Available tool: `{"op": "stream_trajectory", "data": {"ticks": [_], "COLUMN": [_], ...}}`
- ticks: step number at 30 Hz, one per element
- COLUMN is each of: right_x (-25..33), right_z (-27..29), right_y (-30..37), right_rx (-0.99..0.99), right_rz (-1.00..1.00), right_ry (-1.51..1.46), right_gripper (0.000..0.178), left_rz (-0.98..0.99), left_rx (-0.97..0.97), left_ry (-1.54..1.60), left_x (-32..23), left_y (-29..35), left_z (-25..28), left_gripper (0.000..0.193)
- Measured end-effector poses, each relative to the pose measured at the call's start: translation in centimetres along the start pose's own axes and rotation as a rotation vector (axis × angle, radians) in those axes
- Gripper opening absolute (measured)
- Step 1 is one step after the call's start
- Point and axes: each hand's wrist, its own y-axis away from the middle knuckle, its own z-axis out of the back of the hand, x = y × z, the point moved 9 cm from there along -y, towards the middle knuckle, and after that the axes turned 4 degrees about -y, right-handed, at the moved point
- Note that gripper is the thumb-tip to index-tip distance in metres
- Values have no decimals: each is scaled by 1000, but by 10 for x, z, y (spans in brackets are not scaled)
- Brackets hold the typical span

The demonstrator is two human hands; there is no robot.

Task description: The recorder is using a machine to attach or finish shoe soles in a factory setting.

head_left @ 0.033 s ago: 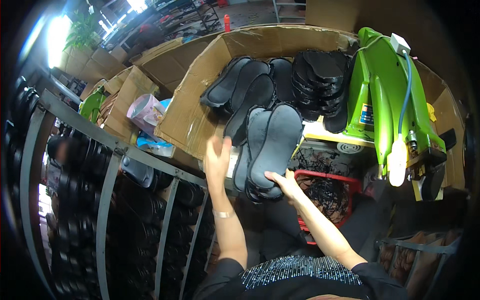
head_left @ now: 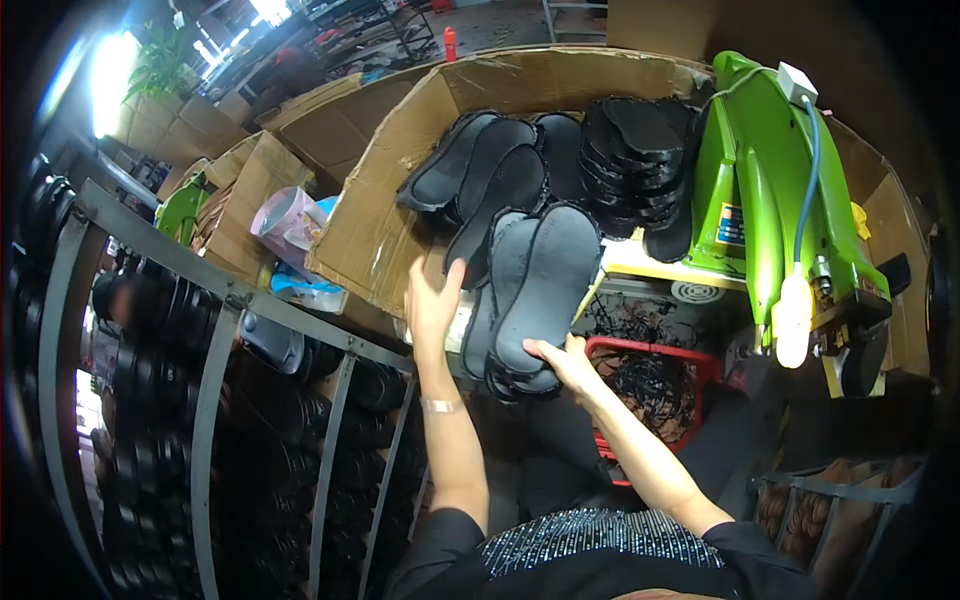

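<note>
My right hand (head_left: pixel 568 368) grips the lower end of a small stack of dark grey shoe insoles (head_left: pixel 548 290), thumb on top and fingers underneath. The stack is slightly fanned, and its edges look rough. Left of it, my left hand (head_left: pixel 433 305) is raised with thumb and fingers apart, holding nothing. It is near another insole (head_left: pixel 477 335) at the stack's left side; whether they touch I cannot tell. Beyond, more insoles (head_left: pixel 495 165) lie overlapping at the left of a cardboard box, next to a tall pile of black insoles (head_left: pixel 637 150).
The cut-open cardboard box (head_left: pixel 385 165) surrounds the work surface. A green machine (head_left: pixel 760 190) with a white lamp (head_left: pixel 795 325) stands at right. Below sits a red basket (head_left: pixel 712 375) of black scraps. A metal rack (head_left: pixel 203 450) with dark shoes is at left.
</note>
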Motion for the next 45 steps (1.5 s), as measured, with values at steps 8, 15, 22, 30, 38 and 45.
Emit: {"op": "stream_trajectory", "data": {"ticks": [8,15,22,30,38,45], "right_x": [35,73,74,8,-133,-133], "right_z": [-4,-23,61,228,271,253], "right_y": [-5,-6,46,194,215,222], "right_rx": [-269,-391,13,-554,-389,-355], "right_rz": [78,270,620,956,251,239], "right_ry": [496,545,-331,559,-382,-519], "right_gripper": [117,117,112,26,54,67], "left_rz": [-27,130,-3,97,-139,-189], "left_rx": [-69,-350,70,1043,893,804], "left_ry": [239,771,700,1037,653,675], "left_x": [-33,-66,-126,-201,-263,-298], "left_y": [-25,121,172,230,283,279], "left_z": [47,155,115,-66,-186,-210], "left_gripper": [22,26,46,49,34,21]}}
